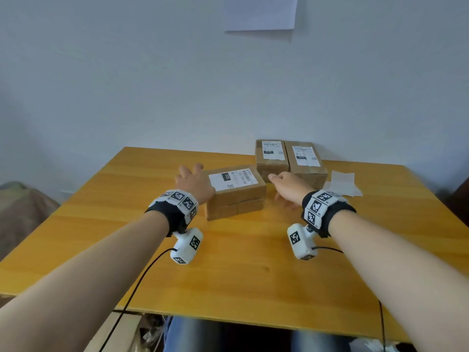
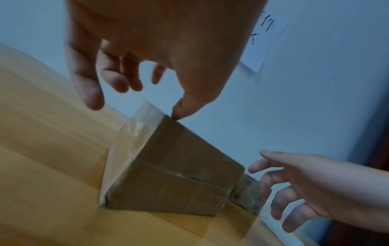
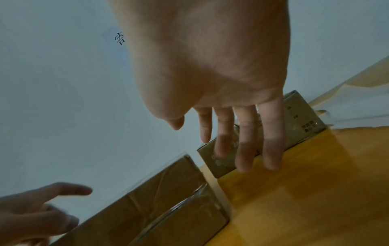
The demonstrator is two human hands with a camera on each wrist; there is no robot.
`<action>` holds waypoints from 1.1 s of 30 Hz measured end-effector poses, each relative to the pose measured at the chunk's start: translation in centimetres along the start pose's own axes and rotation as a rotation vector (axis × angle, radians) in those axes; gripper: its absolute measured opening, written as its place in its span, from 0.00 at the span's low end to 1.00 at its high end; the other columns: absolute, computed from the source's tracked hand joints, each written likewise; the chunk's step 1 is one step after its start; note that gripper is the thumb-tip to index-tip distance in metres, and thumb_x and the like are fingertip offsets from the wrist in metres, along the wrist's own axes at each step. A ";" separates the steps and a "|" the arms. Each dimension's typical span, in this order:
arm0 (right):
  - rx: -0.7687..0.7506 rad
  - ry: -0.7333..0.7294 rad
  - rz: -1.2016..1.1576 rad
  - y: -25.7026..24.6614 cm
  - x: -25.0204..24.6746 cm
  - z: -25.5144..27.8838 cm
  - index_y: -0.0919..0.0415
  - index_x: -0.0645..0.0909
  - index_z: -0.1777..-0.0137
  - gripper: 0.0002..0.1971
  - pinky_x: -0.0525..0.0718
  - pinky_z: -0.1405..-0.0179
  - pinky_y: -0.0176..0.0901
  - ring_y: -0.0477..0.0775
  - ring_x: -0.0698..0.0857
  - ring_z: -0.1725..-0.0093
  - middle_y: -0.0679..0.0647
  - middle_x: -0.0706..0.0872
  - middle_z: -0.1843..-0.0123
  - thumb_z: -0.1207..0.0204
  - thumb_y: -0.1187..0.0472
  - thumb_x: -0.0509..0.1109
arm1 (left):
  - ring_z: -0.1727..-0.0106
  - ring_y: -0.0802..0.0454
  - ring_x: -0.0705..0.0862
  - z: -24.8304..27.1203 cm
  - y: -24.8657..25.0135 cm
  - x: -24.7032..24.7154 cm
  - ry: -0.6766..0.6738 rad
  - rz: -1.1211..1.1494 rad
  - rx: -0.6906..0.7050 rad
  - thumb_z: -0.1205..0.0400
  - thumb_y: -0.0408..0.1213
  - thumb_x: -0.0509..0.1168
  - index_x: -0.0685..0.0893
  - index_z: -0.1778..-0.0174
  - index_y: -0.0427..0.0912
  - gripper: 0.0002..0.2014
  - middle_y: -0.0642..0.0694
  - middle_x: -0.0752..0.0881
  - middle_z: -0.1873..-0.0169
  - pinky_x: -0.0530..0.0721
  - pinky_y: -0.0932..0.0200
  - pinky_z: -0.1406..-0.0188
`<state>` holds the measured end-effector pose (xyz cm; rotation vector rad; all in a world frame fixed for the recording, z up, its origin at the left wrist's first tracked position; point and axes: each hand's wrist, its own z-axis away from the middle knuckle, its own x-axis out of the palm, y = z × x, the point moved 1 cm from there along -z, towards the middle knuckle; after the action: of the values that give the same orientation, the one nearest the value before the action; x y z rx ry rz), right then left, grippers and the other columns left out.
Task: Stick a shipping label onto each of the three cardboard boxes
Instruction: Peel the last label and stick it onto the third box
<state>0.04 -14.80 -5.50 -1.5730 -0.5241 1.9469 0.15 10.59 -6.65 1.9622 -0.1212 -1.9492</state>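
Note:
Three taped cardboard boxes stand on the yellow wooden table [image 1: 228, 262]. The nearest box [image 1: 236, 201] carries a white shipping label [image 1: 232, 178] on top. Behind it two boxes stand side by side, the left one [image 1: 271, 158] and the right one [image 1: 308, 163], each with a label on top. My left hand [image 1: 193, 180] hovers at the near box's left end with fingers spread; in the left wrist view its thumb [image 2: 181, 109] touches the box's [image 2: 172, 174] top corner. My right hand [image 1: 286, 186] floats open just right of that box [image 3: 151, 208], holding nothing.
White backing papers [image 1: 342, 184] lie on the table to the right of the far boxes. A white sheet [image 1: 261, 12] hangs on the wall above. The wall runs along the table's far edge. Camera cables trail off the table's front edge.

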 end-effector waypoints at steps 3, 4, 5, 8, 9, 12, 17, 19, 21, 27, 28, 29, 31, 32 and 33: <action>0.022 -0.173 -0.248 -0.9 1.5 0.5 0.59 0.66 0.15 0.29 0.95 0.59 0.59 0.67 0.94 0.58 0.62 0.94 0.52 0.08 0.41 0.57 | 0.17 0.31 0.60 -0.4 -0.7 0.3 -0.074 0.067 0.037 0.17 0.46 0.66 0.68 0.18 0.54 0.29 0.35 0.59 0.16 0.65 0.40 0.20; 0.009 -0.205 -0.327 -1.1 2.0 0.4 0.58 0.64 0.14 0.30 0.95 0.57 0.61 0.68 0.94 0.55 0.62 0.93 0.47 0.09 0.42 0.60 | 0.17 0.32 0.62 -0.9 -1.0 0.4 -0.121 0.122 0.021 0.19 0.47 0.67 0.73 0.23 0.56 0.26 0.36 0.62 0.16 0.65 0.40 0.19; -0.003 -0.227 -0.403 -1.2 2.4 0.2 0.55 0.62 0.12 0.30 0.95 0.52 0.65 0.67 0.94 0.52 0.60 0.92 0.40 0.09 0.43 0.62 | 0.20 0.35 0.68 -1.3 -1.4 0.5 -0.157 0.168 0.027 0.20 0.49 0.68 0.78 0.32 0.56 0.20 0.38 0.70 0.20 0.70 0.41 0.22; -0.051 -0.263 -0.552 -1.3 2.6 -0.3 0.43 0.56 0.09 0.35 0.91 0.41 0.68 0.65 0.88 0.34 0.53 0.76 0.16 0.11 0.47 0.67 | 0.42 0.44 0.84 -1.5 -1.2 0.0 -0.163 0.221 -0.012 0.22 0.56 0.71 0.83 0.57 0.53 0.11 0.43 0.83 0.39 0.84 0.52 0.48; -0.075 -0.266 -0.532 -1.2 2.3 -0.4 0.41 0.55 0.08 0.35 0.90 0.37 0.66 0.65 0.83 0.28 0.51 0.70 0.12 0.11 0.48 0.67 | 0.44 0.43 0.83 -1.5 -1.1 -0.2 -0.140 0.209 -0.026 0.23 0.58 0.71 0.83 0.61 0.53 0.13 0.43 0.80 0.40 0.84 0.52 0.51; -0.127 -0.285 -0.375 -0.4 1.6 -1.1 0.42 0.62 0.10 0.31 0.89 0.34 0.62 0.61 0.79 0.24 0.49 0.70 0.13 0.11 0.47 0.67 | 0.40 0.45 0.78 -1.6 -0.3 0.0 -0.157 0.199 -0.082 0.23 0.62 0.71 0.86 0.58 0.46 0.20 0.41 0.73 0.38 0.84 0.52 0.51; -0.168 -0.099 -0.273 1.1 0.3 -2.1 0.47 0.84 0.28 0.14 0.95 0.50 0.54 0.53 0.92 0.45 0.46 0.86 0.30 0.10 0.51 0.66 | 0.61 0.42 0.92 -3.4 0.2 1.2 -0.127 0.368 -0.177 0.27 0.63 0.73 0.86 0.46 0.37 0.30 0.37 0.85 0.44 0.94 0.49 0.64; -0.179 0.076 -0.232 1.8 -0.8 -2.7 0.45 0.86 0.38 0.09 0.95 0.51 0.56 0.56 0.93 0.48 0.45 0.89 0.38 0.10 0.54 0.65 | 0.65 0.39 0.93 -3.7 0.8 1.4 -0.142 0.478 -0.258 0.21 0.56 0.73 0.86 0.49 0.34 0.24 0.35 0.89 0.53 0.93 0.50 0.70; -0.169 0.258 -0.201 2.6 -2.2 -3.2 0.45 0.87 0.43 0.11 0.93 0.50 0.59 0.59 0.92 0.50 0.44 0.90 0.43 0.11 0.59 0.64 | 0.64 0.36 0.92 -3.8 1.6 1.5 -0.153 0.621 -0.313 0.18 0.50 0.72 0.85 0.50 0.32 0.21 0.36 0.88 0.60 0.94 0.44 0.67; 0.002 0.509 -0.134 6.5 -6.1 -6.2 0.49 0.88 0.39 0.12 0.88 0.36 0.58 0.63 0.86 0.35 0.55 0.85 0.28 0.16 0.59 0.65 | 0.69 0.45 0.79 -5.8 4.6 0.8 -0.216 0.701 -0.384 0.11 0.50 0.63 0.81 0.45 0.36 0.17 0.41 0.79 0.67 0.76 0.54 0.73; 0.049 0.511 -0.127 7.1 -6.5 -6.9 0.48 0.87 0.37 0.13 0.86 0.33 0.59 0.67 0.83 0.31 0.58 0.82 0.26 0.17 0.58 0.65 | 0.67 0.44 0.80 -6.5 5.1 1.0 -0.212 0.694 -0.381 0.11 0.51 0.63 0.81 0.43 0.38 0.17 0.41 0.80 0.65 0.78 0.53 0.70; 0.105 0.503 -0.127 7.6 -6.7 -7.3 0.49 0.85 0.34 0.14 0.84 0.31 0.58 0.69 0.79 0.27 0.59 0.79 0.24 0.17 0.58 0.65 | 0.63 0.43 0.82 -6.9 5.5 1.4 -0.193 0.700 -0.376 0.11 0.52 0.62 0.80 0.42 0.39 0.17 0.41 0.82 0.62 0.83 0.51 0.61; 0.203 0.467 -0.109 8.6 -6.8 -8.1 0.51 0.81 0.29 0.15 0.78 0.36 0.54 0.70 0.69 0.21 0.62 0.71 0.22 0.14 0.56 0.66 | 0.54 0.40 0.83 -8.3 6.2 2.2 -0.194 0.716 -0.376 0.12 0.53 0.62 0.82 0.38 0.39 0.19 0.38 0.83 0.54 0.85 0.47 0.40; 0.234 0.434 -0.106 9.0 -6.6 -8.4 0.51 0.79 0.27 0.17 0.77 0.42 0.52 0.68 0.67 0.20 0.62 0.69 0.21 0.13 0.53 0.66 | 0.54 0.40 0.83 -9.1 6.4 2.6 -0.177 0.724 -0.366 0.12 0.53 0.64 0.83 0.37 0.38 0.21 0.38 0.84 0.54 0.84 0.47 0.37; 0.252 0.403 -0.113 9.2 -6.4 -8.8 0.51 0.78 0.24 0.19 0.76 0.45 0.51 0.68 0.65 0.20 0.62 0.68 0.20 0.13 0.50 0.65 | 0.57 0.41 0.83 -9.7 6.9 2.7 -0.160 0.722 -0.349 0.13 0.52 0.65 0.84 0.36 0.37 0.21 0.40 0.84 0.58 0.83 0.48 0.40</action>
<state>7.73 -26.45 -8.49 -1.6698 -0.1866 1.4901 11.10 5.24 -7.23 1.2876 -0.4329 -1.5080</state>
